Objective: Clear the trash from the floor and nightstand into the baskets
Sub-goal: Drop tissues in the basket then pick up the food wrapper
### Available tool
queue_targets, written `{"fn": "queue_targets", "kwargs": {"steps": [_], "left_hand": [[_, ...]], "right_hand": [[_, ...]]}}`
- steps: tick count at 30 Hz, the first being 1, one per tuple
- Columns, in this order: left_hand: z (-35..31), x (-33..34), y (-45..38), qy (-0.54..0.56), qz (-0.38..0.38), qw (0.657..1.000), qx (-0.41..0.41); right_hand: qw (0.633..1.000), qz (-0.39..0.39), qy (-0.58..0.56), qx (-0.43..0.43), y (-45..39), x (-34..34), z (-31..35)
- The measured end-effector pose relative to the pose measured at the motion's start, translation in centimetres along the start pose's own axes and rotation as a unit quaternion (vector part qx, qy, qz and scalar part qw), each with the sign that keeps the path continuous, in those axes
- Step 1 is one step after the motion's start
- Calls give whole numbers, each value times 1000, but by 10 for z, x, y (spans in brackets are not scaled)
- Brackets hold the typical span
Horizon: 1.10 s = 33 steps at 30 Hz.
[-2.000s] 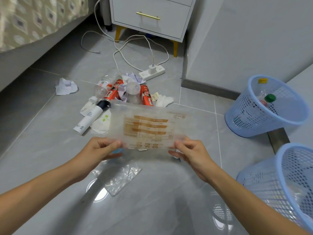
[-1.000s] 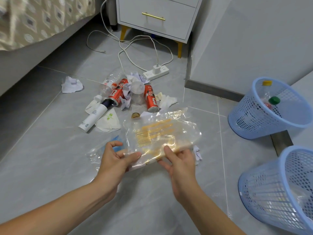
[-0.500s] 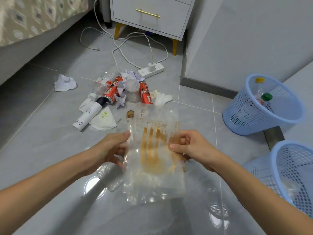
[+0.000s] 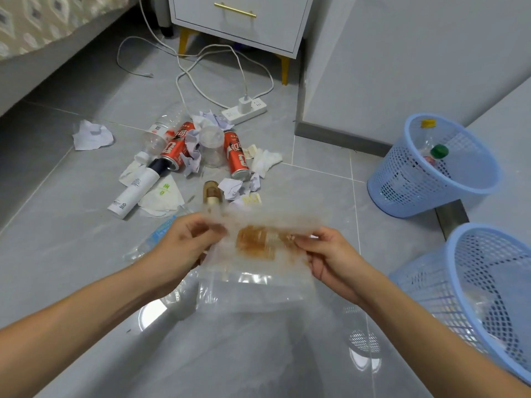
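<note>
A clear plastic bag (image 4: 255,271) with orange print hangs between both hands above the floor, blurred by motion. My left hand (image 4: 181,242) pinches its upper left edge and my right hand (image 4: 330,254) pinches its upper right edge. Behind it lies a trash pile: two red cans (image 4: 175,147) (image 4: 237,159), a clear bottle (image 4: 162,130), a white tube (image 4: 138,188), a clear cup (image 4: 211,147), crumpled paper (image 4: 92,136) and tissues (image 4: 265,160). Two blue mesh baskets stand at right, the far basket (image 4: 402,179) holding bottles, the near basket (image 4: 448,285) close to my right arm.
A white nightstand (image 4: 241,24) on yellow legs stands at the top. A power strip (image 4: 244,112) with white cables lies in front of it. The bed (image 4: 43,35) runs along the upper left. A grey wall corner (image 4: 373,81) juts out at right. A small brown bottle (image 4: 212,193) lies by the pile.
The bag has been turned and folded from a long hanging sheet into a wider, shorter shape, and both hands have shifted along its top edge. The view tilted slightly.
</note>
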<state>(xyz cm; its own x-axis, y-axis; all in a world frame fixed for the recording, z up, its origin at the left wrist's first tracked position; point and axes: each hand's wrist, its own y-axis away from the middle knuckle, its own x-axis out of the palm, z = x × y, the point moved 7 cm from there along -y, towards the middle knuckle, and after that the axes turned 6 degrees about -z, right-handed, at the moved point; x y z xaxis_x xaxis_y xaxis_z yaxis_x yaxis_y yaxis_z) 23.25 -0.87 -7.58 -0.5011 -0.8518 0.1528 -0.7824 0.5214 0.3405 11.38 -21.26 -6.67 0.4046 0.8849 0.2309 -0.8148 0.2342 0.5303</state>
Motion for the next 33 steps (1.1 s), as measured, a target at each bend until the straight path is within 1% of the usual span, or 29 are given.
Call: {"fn": "queue_targets", "kwargs": {"steps": [3, 6, 7, 8, 10, 12, 14, 17, 20, 24, 26, 28, 31, 33], "left_hand": [[-6, 7, -1, -7, 31, 999, 2], [-10, 5, -1, 35, 72, 997, -20], [-12, 8, 0, 40, 89, 995, -26], [-13, 10, -2, 18, 101, 994, -28], [-19, 18, -3, -70, 111, 991, -2], [-30, 28, -4, -141, 115, 983, 40], [-35, 39, -7, -142, 120, 981, 52], [-42, 55, -12, -101, 85, 991, 38], [-56, 84, -19, -126, 75, 989, 36], [-97, 149, -23, -141, 121, 981, 57], [-121, 202, -18, -154, 155, 971, 93], [-137, 261, -9, -155, 190, 962, 117], [-138, 338, 1, -185, 238, 945, 130], [-131, 367, 3, -213, 240, 937, 139]], "right_hand": [[1000, 10, -18, -6, -2, -3, 4], [998, 34, -46, 16, 2, -8, 9], [998, 46, -32, 13, 4, -8, 10], [999, 43, 8, -4, 6, -8, 14], [995, 10, 94, -44, 10, -15, 20], [990, -28, 127, -57, 14, -26, 25], [986, -73, 136, -65, 21, -37, 35], [974, -123, 173, -78, 37, -52, 56], [955, -160, 226, -103, 60, -67, 90], [924, -175, 317, -122, 110, -102, 156], [908, -198, 346, -129, 143, -133, 192], [883, -239, 381, -137, 181, -171, 224], [845, -293, 432, -114, 234, -231, 240], [806, -322, 491, -80, 257, -265, 234]]}}
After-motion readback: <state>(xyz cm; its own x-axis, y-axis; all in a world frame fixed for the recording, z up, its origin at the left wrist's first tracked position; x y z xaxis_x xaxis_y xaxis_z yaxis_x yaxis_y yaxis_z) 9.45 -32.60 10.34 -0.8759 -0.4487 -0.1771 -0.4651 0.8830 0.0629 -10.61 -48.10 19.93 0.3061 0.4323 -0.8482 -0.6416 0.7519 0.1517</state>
